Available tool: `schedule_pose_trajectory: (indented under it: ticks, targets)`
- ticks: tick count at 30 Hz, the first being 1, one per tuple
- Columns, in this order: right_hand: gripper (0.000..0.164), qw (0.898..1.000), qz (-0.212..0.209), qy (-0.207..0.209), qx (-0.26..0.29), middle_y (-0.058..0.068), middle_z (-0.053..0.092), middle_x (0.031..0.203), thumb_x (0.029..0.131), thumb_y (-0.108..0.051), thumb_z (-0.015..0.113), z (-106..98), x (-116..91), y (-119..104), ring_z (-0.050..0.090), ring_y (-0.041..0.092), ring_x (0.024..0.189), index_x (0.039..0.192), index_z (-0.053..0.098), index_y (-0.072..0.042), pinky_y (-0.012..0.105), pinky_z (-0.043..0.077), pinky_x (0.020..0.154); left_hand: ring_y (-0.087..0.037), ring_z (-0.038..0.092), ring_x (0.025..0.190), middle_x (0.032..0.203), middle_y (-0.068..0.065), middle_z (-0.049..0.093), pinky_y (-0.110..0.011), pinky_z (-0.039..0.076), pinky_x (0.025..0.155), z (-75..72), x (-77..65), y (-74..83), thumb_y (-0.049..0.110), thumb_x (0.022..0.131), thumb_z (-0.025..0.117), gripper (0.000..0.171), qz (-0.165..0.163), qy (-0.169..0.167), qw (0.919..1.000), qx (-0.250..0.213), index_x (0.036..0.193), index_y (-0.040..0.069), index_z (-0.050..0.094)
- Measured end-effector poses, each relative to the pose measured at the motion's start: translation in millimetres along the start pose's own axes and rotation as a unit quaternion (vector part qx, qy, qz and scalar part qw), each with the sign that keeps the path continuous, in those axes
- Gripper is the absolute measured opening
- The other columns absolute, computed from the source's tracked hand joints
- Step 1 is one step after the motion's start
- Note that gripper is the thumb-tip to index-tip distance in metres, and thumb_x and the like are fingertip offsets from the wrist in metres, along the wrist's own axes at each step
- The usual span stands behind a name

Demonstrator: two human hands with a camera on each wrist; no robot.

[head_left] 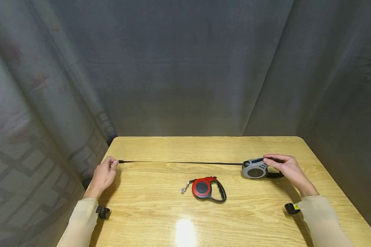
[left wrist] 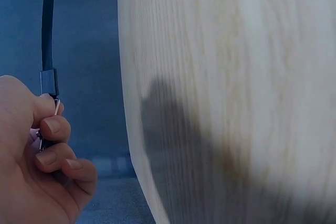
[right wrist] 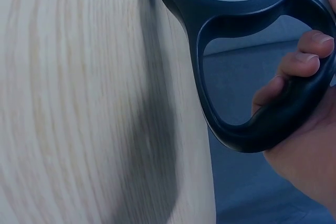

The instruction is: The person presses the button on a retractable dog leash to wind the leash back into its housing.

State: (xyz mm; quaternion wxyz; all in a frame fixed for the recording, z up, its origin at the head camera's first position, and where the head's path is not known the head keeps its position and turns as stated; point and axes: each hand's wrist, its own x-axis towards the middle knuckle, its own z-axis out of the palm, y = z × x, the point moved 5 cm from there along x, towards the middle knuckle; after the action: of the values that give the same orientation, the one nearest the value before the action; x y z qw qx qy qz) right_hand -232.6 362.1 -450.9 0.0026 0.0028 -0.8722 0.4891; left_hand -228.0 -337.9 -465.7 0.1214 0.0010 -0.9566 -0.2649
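At the right of the table, the right hand grips the grey leash, fingers curled round its handle. At the left, the left hand bends its fingers close together. The red leash lies between the hands. A black strap stretches from the grey leash to the left fingers, clamped on its part-hidden clip.
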Motion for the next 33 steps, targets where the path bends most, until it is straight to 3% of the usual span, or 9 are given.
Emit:
schedule_pose_trajectory:
  ticks: [8,33]
  targets:
    - [0.047,1.0,0.013,-0.014,-0.006,-0.041,0.063,0.107,0.102,-0.034,0.074,0.7,-2.5,-4.0,0.057,-0.016,0.101,0.136,0.071,-0.002,0.017,0.049,0.081,-0.025,0.058,0.076,0.089,-0.015,0.067,-0.04,0.045,0.072,-2.8,-2.3,7.5,0.021,0.113,0.051,0.024,-0.001,-0.004,1.0,-0.008,0.111,0.0,0.062]
    - [0.045,1.0,0.009,-0.024,-0.002,-0.04,0.063,0.108,0.103,-0.032,0.074,2.1,-1.8,-11.4,0.057,-0.017,0.102,0.136,0.071,-0.002,0.015,0.05,0.082,-0.023,0.054,0.075,0.089,-0.013,0.065,-0.039,0.043,0.073,-6.5,-3.7,20.2,0.024,0.115,0.048,0.026,0.005,-0.016,0.9997,-0.019,0.113,0.001,0.061]
